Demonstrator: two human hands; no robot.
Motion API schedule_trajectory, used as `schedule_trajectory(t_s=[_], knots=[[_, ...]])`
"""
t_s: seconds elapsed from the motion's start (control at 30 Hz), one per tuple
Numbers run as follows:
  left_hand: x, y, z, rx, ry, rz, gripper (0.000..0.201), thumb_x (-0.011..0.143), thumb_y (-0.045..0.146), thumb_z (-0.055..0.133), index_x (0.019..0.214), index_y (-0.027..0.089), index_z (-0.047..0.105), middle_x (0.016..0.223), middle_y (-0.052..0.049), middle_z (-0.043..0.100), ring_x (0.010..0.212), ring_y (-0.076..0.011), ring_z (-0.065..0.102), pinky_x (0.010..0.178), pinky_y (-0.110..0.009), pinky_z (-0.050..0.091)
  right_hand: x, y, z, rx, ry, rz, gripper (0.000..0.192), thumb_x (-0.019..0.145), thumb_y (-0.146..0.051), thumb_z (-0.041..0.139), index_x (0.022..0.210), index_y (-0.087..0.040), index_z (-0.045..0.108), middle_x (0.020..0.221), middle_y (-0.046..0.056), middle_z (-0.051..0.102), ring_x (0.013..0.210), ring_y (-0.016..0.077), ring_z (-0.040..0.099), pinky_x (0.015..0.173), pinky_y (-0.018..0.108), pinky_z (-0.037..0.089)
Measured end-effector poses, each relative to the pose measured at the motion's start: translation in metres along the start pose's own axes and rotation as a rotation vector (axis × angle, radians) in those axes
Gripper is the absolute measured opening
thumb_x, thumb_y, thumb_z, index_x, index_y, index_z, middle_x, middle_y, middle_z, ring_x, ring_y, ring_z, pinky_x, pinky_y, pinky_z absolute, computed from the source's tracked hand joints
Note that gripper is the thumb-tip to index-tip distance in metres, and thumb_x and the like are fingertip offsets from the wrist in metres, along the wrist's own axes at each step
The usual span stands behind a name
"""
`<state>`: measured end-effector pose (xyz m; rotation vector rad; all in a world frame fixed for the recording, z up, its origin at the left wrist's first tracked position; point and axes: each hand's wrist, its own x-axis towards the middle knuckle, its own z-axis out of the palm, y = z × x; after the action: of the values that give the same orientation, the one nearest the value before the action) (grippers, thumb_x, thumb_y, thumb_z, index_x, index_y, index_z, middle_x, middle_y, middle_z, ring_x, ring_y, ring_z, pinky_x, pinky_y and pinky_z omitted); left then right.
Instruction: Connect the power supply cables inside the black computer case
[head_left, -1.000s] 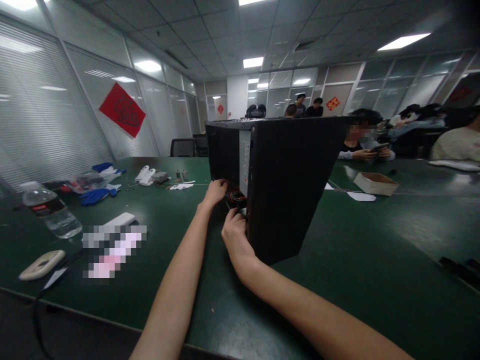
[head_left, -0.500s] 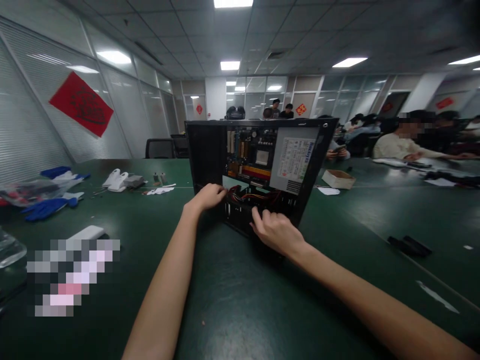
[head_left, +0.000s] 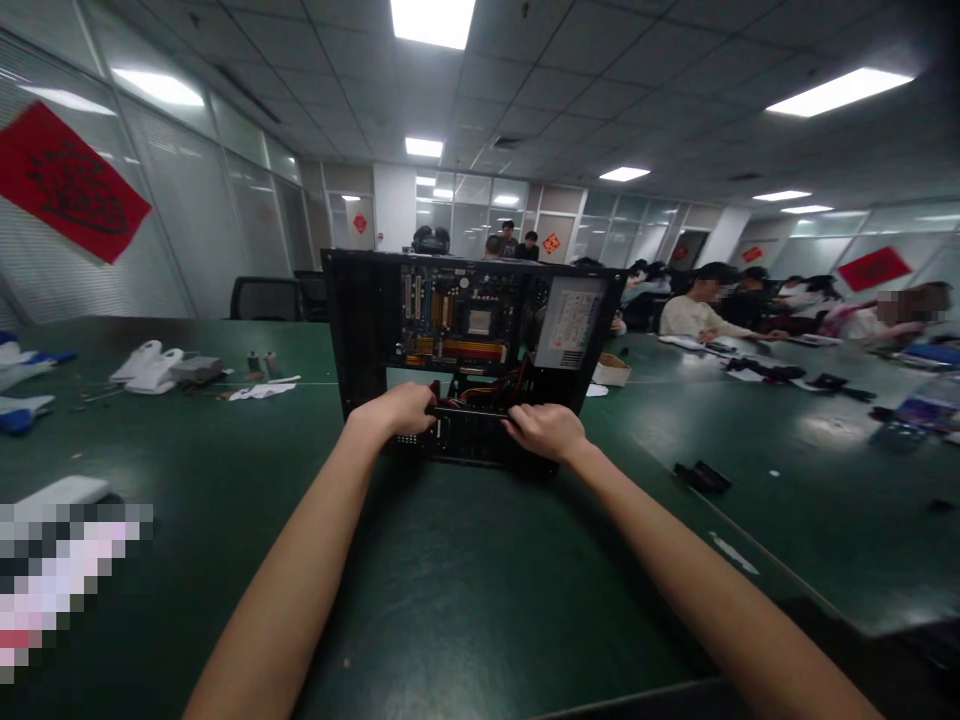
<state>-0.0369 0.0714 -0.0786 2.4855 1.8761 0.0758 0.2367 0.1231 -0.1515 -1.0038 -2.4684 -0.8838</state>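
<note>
An open black computer case (head_left: 360, 330) stands upright on the dark green table (head_left: 465, 590), its open side facing me. Inside I see the motherboard (head_left: 457, 325), a grey power supply (head_left: 571, 322) and a bundle of red and yellow cables (head_left: 495, 393). My left hand (head_left: 396, 410) grips the lower front edge of the case at its left. My right hand (head_left: 546, 430) grips the same edge at the right, by the drive cage (head_left: 469, 435).
White objects and small parts (head_left: 161, 368) lie at the far left of the table, blue gloves (head_left: 19, 412) at the left edge. A cardboard box (head_left: 611, 371) sits behind the case, a small black item (head_left: 701, 476) to the right. Several people sit at the right.
The case has turned from showing its closed side panel to its open interior facing me. My right hand moved from the case's corner to its lower front edge; my view shifted right.
</note>
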Motion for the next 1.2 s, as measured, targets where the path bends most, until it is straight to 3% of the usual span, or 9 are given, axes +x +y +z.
schedule_trajectory(t_s=[0.27,0.4,0.5,0.57,0.73,0.83,0.9,1.03,1.2], knots=[[-0.020,0.025,-0.020,-0.017,-0.116,0.013,0.036,0.083,0.039,0.057,0.103,0.015,0.075,0.099,-0.015,0.074,0.082,-0.0254,0.067,0.065,-0.029,0.046,-0.018,0.011,0.002,0.071,0.025,-0.004,0.047,0.102,-0.043,0.034,0.084,-0.015,0.067,0.077,0.008,0.070,0.068,0.0161,0.061,0.062,0.030,0.028],[-0.023,0.027,-0.023,-0.067,-0.142,0.006,0.036,0.082,0.043,0.060,0.102,0.016,0.075,0.094,-0.012,0.075,0.079,-0.0241,0.067,0.062,-0.028,0.045,-0.014,0.011,-0.009,0.113,-0.050,-0.002,0.051,0.102,-0.048,0.034,0.085,-0.015,0.068,0.077,0.009,0.071,0.070,0.0173,0.063,0.065,0.030,0.031],[-0.020,0.030,-0.023,-0.006,-0.144,-0.027,0.037,0.075,0.040,0.070,0.103,0.016,0.075,0.095,-0.011,0.075,0.082,-0.0255,0.067,0.063,-0.028,0.045,0.013,-0.001,-0.030,0.192,-0.094,0.119,0.053,0.102,-0.049,0.031,0.086,-0.016,0.069,0.084,0.010,0.072,0.077,0.0185,0.066,0.067,0.029,0.035],[-0.017,0.033,-0.022,0.054,-0.125,-0.054,0.036,0.073,0.036,0.072,0.103,0.016,0.075,0.097,-0.013,0.075,0.085,-0.0271,0.068,0.065,-0.029,0.045,0.040,-0.015,-0.046,0.261,-0.093,0.193,0.048,0.102,-0.048,0.032,0.099,-0.018,0.069,0.095,0.011,0.073,0.087,0.0200,0.067,0.070,0.028,0.039],[-0.016,0.037,-0.023,0.095,-0.111,-0.014,0.024,0.075,0.029,0.068,0.093,0.015,0.075,0.093,-0.013,0.075,0.085,-0.0278,0.068,0.066,-0.029,0.046,0.101,-0.050,-0.068,0.410,-0.338,0.100,0.038,0.092,-0.045,0.049,0.110,-0.018,0.070,0.107,0.014,0.073,0.098,0.0260,0.068,0.075,0.031,0.048],[-0.022,0.035,-0.028,0.006,-0.121,-0.010,0.028,0.080,0.037,0.063,0.093,0.016,0.075,0.091,-0.012,0.075,0.082,-0.0263,0.069,0.065,-0.029,0.047,0.117,-0.059,-0.067,0.483,-0.540,0.048,0.040,0.087,-0.045,0.056,0.111,-0.018,0.072,0.112,0.016,0.072,0.101,0.0296,0.069,0.075,0.033,0.052],[-0.027,0.029,-0.033,-0.075,-0.131,-0.009,0.032,0.084,0.042,0.057,0.096,0.018,0.075,0.093,-0.010,0.076,0.082,-0.0245,0.069,0.067,-0.029,0.049,0.120,-0.059,-0.065,0.510,-0.590,0.045,0.041,0.086,-0.046,0.058,0.113,-0.019,0.072,0.114,0.016,0.072,0.102,0.0306,0.068,0.075,0.033,0.052],[-0.033,0.012,-0.039,-0.140,-0.053,-0.045,0.038,0.087,0.045,0.053,0.108,0.020,0.071,0.105,-0.009,0.075,0.093,-0.0249,0.070,0.079,-0.031,0.052,0.118,-0.048,-0.066,0.545,-0.527,0.043,0.041,0.080,-0.051,0.065,0.105,-0.020,0.075,0.107,0.015,0.074,0.097,0.0298,0.069,0.071,0.031,0.050],[-0.029,0.005,-0.040,-0.251,0.212,0.037,0.060,0.084,0.048,0.059,0.138,0.022,0.052,0.134,-0.008,0.064,0.118,-0.0269,0.062,0.098,-0.036,0.049,0.108,-0.016,-0.089,0.752,-0.221,0.159,0.044,0.086,-0.059,0.057,0.083,-0.019,0.076,0.078,0.008,0.072,0.072,0.0201,0.065,0.060,0.027,0.039]])
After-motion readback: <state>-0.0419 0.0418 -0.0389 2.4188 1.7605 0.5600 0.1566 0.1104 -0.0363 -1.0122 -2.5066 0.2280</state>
